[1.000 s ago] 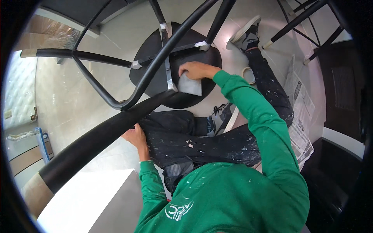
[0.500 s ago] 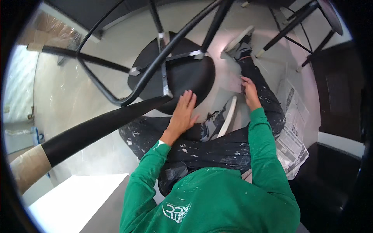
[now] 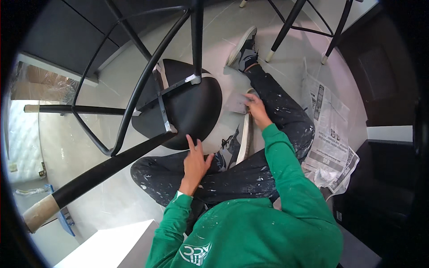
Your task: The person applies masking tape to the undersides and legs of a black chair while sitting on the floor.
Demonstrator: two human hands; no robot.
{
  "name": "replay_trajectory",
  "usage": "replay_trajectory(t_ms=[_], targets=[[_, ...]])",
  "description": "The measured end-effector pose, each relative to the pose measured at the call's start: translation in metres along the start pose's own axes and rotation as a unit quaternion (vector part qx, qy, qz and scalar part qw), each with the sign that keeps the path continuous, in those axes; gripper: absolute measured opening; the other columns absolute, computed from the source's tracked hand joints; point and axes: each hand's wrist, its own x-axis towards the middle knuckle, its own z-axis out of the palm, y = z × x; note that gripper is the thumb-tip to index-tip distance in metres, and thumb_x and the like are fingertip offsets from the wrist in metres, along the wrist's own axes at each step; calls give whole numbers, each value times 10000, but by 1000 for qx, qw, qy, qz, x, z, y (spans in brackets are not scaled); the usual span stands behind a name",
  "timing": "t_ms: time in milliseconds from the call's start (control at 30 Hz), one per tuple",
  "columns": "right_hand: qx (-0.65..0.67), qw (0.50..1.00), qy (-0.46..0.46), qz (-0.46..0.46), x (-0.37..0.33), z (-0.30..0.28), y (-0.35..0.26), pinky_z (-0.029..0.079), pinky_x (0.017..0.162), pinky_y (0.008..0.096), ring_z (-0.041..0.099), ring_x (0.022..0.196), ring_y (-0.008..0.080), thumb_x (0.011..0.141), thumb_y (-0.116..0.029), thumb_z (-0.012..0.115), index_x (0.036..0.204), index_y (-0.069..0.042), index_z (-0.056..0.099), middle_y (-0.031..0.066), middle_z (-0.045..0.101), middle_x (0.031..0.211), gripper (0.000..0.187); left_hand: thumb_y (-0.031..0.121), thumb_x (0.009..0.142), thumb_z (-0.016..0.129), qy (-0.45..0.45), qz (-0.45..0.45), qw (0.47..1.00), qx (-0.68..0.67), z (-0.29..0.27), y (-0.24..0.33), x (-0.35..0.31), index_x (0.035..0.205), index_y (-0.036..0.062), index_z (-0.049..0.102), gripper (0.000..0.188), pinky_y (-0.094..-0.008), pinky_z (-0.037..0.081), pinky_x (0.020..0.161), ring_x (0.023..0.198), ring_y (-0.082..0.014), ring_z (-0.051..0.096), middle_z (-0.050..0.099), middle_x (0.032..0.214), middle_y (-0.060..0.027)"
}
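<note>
Pinching a grey sheet (image 3: 235, 103), the right grip (image 3: 258, 110) overhangs pale floor (image 3: 65, 147); left grip (image 3: 194, 166) spreads empty by chair (image 3: 196, 107).

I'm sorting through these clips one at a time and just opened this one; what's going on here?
A person in a green sweatshirt sits before an upturned black chair, legs in the air. The right hand holds a thin grey sheet off to the right of the seat. The left hand is open, its fingertips over the seat's near edge; whether they touch is unclear. Newspaper lies on the floor to the right.
</note>
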Motion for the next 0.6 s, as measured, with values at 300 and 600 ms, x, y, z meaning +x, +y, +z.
replay_trajectory(t_ms=[300, 600], targets=[[313, 945, -97, -5, -34, -27, -71, 504, 821, 331, 624, 965, 166, 960, -91, 599, 1403, -87, 540, 26, 652, 1131, 447, 389, 909, 713, 86, 145, 985, 48, 39, -48, -13, 1210, 13, 659, 484, -452, 463, 966, 1131, -350, 601, 684, 1194, -157], [-83, 935, 339, -56, 141, -221, -11, 566, 777, 399, 649, 1026, 320, 897, -31, 608, 1400, -42, 546, 205, 602, 1295, 507, 360, 904, 718, 99, 131, 986, 8, 46, -48, 3, 1171, 4, 704, 445, -454, 480, 958, 1103, -349, 612, 711, 1130, -160]])
